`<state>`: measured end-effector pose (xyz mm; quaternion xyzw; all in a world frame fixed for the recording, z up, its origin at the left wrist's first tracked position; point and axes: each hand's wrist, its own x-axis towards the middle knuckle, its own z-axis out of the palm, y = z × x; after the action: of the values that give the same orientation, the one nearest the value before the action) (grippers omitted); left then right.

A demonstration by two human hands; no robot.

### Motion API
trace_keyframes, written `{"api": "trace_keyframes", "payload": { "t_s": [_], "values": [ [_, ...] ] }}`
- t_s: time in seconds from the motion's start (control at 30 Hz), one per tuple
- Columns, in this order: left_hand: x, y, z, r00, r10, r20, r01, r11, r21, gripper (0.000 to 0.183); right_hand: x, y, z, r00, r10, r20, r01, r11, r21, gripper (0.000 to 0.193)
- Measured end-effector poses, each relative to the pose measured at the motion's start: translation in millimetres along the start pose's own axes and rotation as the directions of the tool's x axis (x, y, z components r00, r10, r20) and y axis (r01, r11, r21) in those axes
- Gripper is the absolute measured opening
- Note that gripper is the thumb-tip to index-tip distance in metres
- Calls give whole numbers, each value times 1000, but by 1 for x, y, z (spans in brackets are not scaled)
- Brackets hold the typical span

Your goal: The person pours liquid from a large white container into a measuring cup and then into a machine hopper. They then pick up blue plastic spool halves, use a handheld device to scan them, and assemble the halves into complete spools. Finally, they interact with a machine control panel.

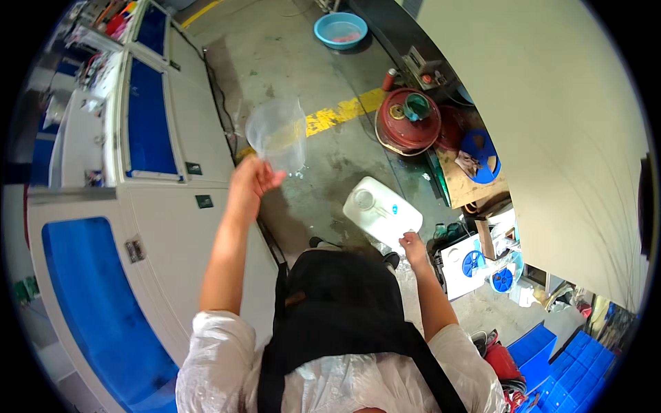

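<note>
My left hand (pixel 253 180) is held out ahead on the left, its fingers curled closed at the near side of a translucent plastic jug (pixel 277 132). The jug is tilted, and the floor shows through its wall. Nearer my body on the right, my right hand (pixel 413 246) is closed on the near corner of a white plastic jerrycan (pixel 385 215). A round shape and a small blue mark show on the jerrycan's upper face. Exactly where my fingers grip each vessel is partly hidden.
White machine cabinets (pixel 172 234) with blue windows line the left. Right of centre stand a red drum (pixel 407 122) and a wooden board with a blue disc (pixel 480 157). A blue basin (pixel 340 32) lies far ahead. Blue crates (pixel 575 372) stand at the lower right.
</note>
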<state>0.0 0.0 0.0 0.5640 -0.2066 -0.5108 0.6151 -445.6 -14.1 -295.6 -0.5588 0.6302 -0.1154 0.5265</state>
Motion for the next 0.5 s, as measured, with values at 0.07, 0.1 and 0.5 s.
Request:
{"api": "trace_keyframes", "payload": {
  "t_s": [0.07,0.1,0.5],
  "values": [
    [-2,-27,-27,989,-121,-89,132,982,132,25,-21,-3,67,997,-55,45,55,998,6,38],
    [4,-139,5,957,-257,-131,265,963,42,25,-6,53,-6,994,13,106,7,981,-191,36],
    [171,-415,-29,957,-1,291,-202,717,668,15,137,57,48,979,138,148,30,625,-780,71]
  ]
}}
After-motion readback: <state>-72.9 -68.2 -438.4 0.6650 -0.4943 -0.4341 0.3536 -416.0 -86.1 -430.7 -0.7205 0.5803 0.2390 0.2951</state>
